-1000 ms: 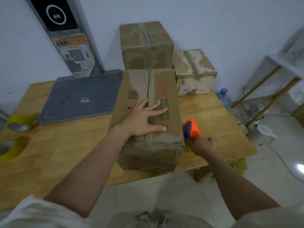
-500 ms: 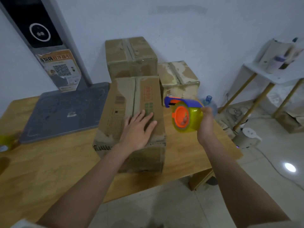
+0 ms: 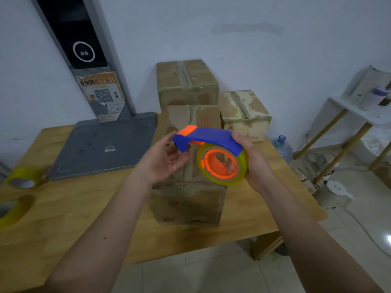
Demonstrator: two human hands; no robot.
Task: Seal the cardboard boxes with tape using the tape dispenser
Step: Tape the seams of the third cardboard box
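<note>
near box top hidden by hands, tape dispenser

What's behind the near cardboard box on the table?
Two more cardboard boxes: a taller one directly behind, a lower one behind-right. Their bases and the table between are hidden.

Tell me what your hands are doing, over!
Right hand grips dispenser. Left hand open, fingers at its front end. Box below on table, nothing touching it. Nothing in the way.

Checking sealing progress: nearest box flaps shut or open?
Shut: the flaps of the nearest box lie flat, meeting at the centre seam. Whether it is taped, cannot tell.
</note>
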